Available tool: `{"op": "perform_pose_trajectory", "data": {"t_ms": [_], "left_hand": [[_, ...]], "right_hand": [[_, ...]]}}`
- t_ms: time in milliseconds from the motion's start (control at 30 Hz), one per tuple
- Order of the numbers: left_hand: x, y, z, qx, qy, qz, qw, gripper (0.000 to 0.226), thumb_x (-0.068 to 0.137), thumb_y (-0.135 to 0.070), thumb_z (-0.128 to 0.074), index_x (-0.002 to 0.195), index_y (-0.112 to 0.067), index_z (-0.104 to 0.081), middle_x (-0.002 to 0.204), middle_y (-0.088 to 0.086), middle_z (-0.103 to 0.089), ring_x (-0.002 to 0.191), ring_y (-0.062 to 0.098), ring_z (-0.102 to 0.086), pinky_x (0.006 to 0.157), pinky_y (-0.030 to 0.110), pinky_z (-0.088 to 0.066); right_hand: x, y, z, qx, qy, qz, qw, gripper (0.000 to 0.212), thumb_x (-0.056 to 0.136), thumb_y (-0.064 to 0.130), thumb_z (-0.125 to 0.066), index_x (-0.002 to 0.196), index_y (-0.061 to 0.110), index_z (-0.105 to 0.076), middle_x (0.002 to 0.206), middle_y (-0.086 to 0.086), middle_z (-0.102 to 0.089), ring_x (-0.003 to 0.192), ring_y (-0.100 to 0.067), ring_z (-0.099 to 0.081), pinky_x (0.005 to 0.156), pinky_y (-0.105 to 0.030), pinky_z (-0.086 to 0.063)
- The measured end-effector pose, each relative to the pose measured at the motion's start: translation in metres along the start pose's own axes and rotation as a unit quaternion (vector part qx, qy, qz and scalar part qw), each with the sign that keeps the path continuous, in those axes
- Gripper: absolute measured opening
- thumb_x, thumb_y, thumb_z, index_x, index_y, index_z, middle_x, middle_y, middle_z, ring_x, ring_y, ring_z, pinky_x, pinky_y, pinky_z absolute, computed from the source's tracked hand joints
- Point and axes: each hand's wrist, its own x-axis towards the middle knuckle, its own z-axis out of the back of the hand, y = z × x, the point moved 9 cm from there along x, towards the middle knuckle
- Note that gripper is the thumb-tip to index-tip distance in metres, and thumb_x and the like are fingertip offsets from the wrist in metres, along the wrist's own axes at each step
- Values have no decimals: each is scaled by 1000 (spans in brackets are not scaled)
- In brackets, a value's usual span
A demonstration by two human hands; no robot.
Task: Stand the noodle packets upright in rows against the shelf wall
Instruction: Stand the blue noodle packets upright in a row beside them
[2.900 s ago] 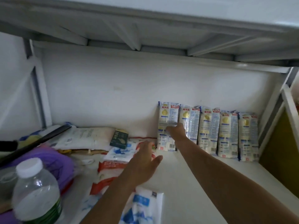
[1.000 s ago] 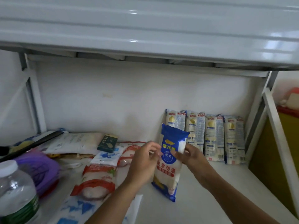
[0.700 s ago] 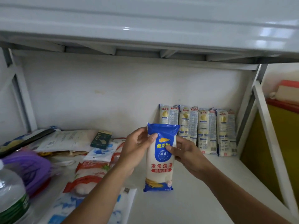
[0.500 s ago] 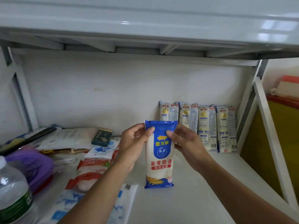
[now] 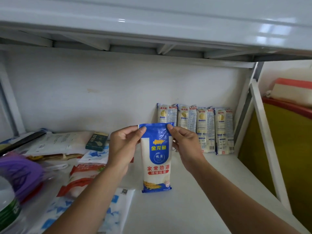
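Placement of one blue noodle packet [image 5: 157,159] is the step in hand. The packet is held upright by its top seam, pinched at one corner by the left hand [image 5: 124,146] and at the other by the right hand [image 5: 185,146]. The fingers [image 5: 142,130] of both are closed narrowly on the film, and nothing else is held. Its lower edge appears to sit on the white shelf [image 5: 211,183] (contact cannot be told for certain), well in front of the shelf wall [image 5: 101,92].

Four pale packets [image 5: 195,129] are already stood side by side against that wall, at its right end. More are left lying flat on the left, among them a red-and-white packet [image 5: 84,179].

By judgement, the held packet is next to be carried back and set either against the wall just left of the standing row or in front of it as a second row. Its base should be seated flat and its top leaned back before the seam is released, since a soft bag is likely to slump or tip its neighbours.
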Motion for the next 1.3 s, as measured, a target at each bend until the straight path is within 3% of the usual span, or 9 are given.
{"op": "perform_pose_trajectory", "data": {"t_ms": [133,300,433,667,800,900,1100,1233,1300], "left_hand": [[0,1,4,14,-23,7,1000,6,94,-18,-71,95,-13,-74,83,-6,-81,81,10,-78,72,23,-63],[0,5,9,11,-47,25,999,8,95,-21,-70,88,-22,-74,82,-7,-81,81,14,-79,79,38,-64],[3,2,12,44,-46,18,998,23,95,-31,-69,93,-9,-72,85,-2,-81,82,19,-79,83,48,-63],[-1,-11,3,74,-17,-37,996,30,94,-27,-71,88,1,-61,81,3,-78,78,14,-77,66,28,-61],[-2,-7,-1,40,-20,-42,998,29,96,-23,-68,83,-1,-54,81,7,-77,76,16,-77,61,22,-57],[-5,-6,-3,24,-25,-58,998,24,96,-21,-68,76,-12,-57,81,10,-76,75,23,-76,59,23,-56],[-3,2,1,-8,-3,-5,1000,10,93,-25,-70,93,-15,-67,91,0,-80,85,14,-78,64,21,-61],[-2,4,-2,-13,34,6,999,18,90,-17,-74,107,-12,-69,102,-1,-80,94,16,-77,69,22,-61],[-2,4,-3,-8,40,3,999,19,90,-13,-74,108,-13,-69,103,-3,-80,96,14,-77,69,22,-61]], "right_hand": [[1,9,1,7,-9,20,1000,20,93,22,-72,110,11,-77,101,-7,-81,91,-17,-78,68,-24,-58],[4,19,4,-53,-13,29,998,12,93,23,-72,99,16,-79,95,-3,-81,87,-12,-75,77,-26,-58],[3,23,2,-83,-2,40,996,12,93,27,-72,92,16,-76,91,-2,-81,82,-7,-74,72,-23,-56],[1,25,-1,-53,-6,30,998,19,96,22,-70,78,15,-66,87,-7,-77,90,-18,-71,89,-38,-55],[2,17,-1,12,-30,-26,999,10,95,16,-68,92,6,-65,83,-7,-71,85,-19,-69,75,-29,-55],[3,12,-2,42,-35,-57,997,18,95,18,-68,107,5,-66,88,-7,-71,85,-18,-69,69,-27,-52],[3,18,-4,-55,26,12,998,16,98,30,-67,91,15,-65,88,1,-76,84,-12,-68,59,-25,-44],[-4,4,-9,-139,96,-18,986,29,88,41,-75,108,22,-66,108,4,-79,100,-16,-75,68,-30,-50],[-12,-13,-11,-225,144,-65,961,35,84,39,-80,114,27,-66,108,8,-79,99,-15,-76,74,-30,-54]]}}
